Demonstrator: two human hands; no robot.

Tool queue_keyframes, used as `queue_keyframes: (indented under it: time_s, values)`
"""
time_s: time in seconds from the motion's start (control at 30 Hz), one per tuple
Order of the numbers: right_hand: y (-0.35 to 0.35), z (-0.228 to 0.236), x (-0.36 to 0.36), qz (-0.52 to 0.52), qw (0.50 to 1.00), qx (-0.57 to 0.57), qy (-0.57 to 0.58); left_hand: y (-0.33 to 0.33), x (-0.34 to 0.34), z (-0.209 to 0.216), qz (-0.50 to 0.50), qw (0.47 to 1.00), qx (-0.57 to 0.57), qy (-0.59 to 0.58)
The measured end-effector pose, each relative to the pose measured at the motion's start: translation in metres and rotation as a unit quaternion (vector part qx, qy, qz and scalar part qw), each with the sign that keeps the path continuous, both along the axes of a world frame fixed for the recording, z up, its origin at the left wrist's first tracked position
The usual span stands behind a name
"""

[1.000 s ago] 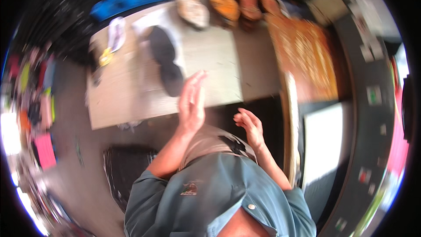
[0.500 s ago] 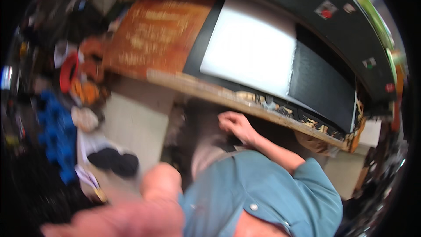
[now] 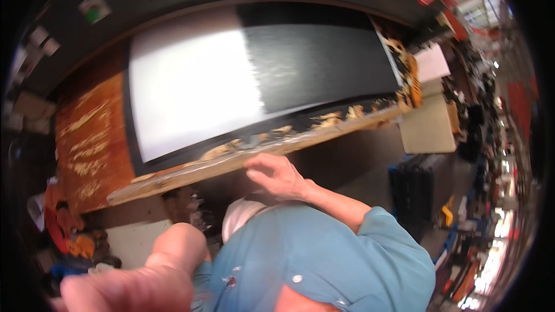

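Observation:
My right hand (image 3: 276, 175) hangs just off the near edge of a worn wooden workbench (image 3: 191, 182), its thumb and fingers apart around bare space; nothing shows in it. A white sheet (image 3: 193, 89) lies on the bench beside a glossy black panel (image 3: 324, 63), both inside a dark border. At the lower left my left arm is bent, with the elbow outward. My left hand (image 3: 87, 294) is close to the camera and blurred, and its fingers are mostly cut off by the frame's edge.
Worn orange-brown wood (image 3: 89, 138) shows at the bench's left end. A dark upright panel (image 3: 173, 0) with small coloured tags runs along the back. Beyond the right end are a pale box (image 3: 428, 127) and a dark crate (image 3: 410, 190). Orange and red items (image 3: 58, 214) clutter the left.
The view has swung to the right, so the bench now lies more squarely in front. My right hand appears nearer the bench edge. My left arm stays bent at the lower left.

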State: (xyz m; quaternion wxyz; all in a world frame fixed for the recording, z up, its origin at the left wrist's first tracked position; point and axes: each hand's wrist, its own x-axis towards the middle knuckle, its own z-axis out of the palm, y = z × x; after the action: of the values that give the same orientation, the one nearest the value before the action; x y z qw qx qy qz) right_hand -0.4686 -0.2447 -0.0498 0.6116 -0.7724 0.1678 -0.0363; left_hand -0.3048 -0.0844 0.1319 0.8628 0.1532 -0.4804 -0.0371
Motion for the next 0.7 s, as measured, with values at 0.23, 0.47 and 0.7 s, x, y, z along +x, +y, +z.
queue_keyframes:
  time_s: [0.23,0.47,0.7]
  values:
    - [-0.181,0.011,-0.072,-0.282,0.923,-0.245,-0.089,-0.114,0.009,-0.088,0.163,0.869,0.458,-0.096]
    - [-0.430,0.004,-0.188,-0.437,0.768,-0.467,-0.016,-0.208,-0.038,-0.207,0.292,0.482,0.726,-0.394]
    - [-0.445,-0.031,-0.198,-0.324,0.814,-0.481,0.048,-0.213,-0.039,-0.206,0.291,0.476,0.746,-0.364]
